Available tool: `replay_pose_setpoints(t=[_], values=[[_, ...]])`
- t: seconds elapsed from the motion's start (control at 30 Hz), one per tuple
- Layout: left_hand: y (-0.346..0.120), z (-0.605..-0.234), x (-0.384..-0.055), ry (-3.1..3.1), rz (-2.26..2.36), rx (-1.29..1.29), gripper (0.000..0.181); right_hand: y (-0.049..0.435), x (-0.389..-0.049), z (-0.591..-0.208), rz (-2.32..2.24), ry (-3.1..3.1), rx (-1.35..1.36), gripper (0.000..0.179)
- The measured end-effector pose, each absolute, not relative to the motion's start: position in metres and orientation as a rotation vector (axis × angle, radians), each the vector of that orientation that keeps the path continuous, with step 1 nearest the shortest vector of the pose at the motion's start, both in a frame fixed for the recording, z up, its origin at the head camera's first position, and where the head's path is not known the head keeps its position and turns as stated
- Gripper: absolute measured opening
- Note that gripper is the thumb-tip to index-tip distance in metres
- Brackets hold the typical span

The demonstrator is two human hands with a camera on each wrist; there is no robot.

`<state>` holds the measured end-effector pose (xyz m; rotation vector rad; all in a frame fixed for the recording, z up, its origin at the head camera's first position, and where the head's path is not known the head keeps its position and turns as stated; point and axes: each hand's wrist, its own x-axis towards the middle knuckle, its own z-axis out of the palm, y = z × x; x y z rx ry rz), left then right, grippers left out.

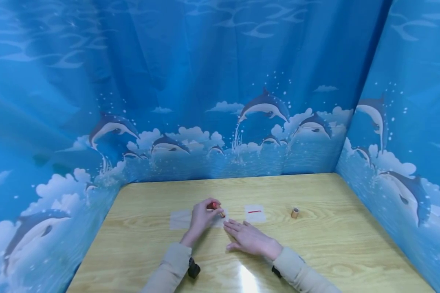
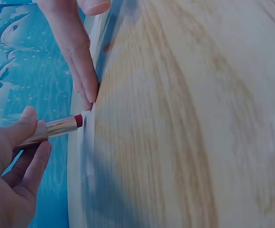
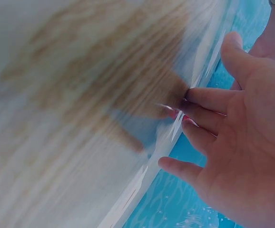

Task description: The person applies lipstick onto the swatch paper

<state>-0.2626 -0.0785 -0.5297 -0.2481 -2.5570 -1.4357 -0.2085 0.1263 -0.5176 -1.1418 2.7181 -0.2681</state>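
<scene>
A lipstick (image 2: 60,126) with a gold barrel and a red tip is pinched between the thumb and fingers of my left hand (image 1: 202,216). Its red tip points at a small white paper piece (image 2: 87,142), right at the surface in the left wrist view. My right hand (image 1: 252,239) lies palm down with straight fingers, the fingertips at that paper's near right edge. In the right wrist view, the palm side of the right hand (image 3: 244,133) shows. Another white paper (image 1: 262,216) bearing a short red stroke (image 1: 254,211) lies just right of the hands.
A third pale paper (image 1: 179,220) lies left of the left hand. Farther right on the wooden table (image 1: 337,244) stands a small gold-brown cylinder (image 1: 295,213), like a lipstick cap. Blue dolphin-print curtains (image 1: 205,81) border the table at the back and sides.
</scene>
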Motion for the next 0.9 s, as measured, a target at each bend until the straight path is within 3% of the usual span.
replay_pose_setpoints(t=[0.9], values=[[-0.0712,-0.5235,-0.2671,-2.657,-1.287,-0.391,0.016,0.1257,-0.2089,-0.513,-0.269,2.698,-1.138,0.071]])
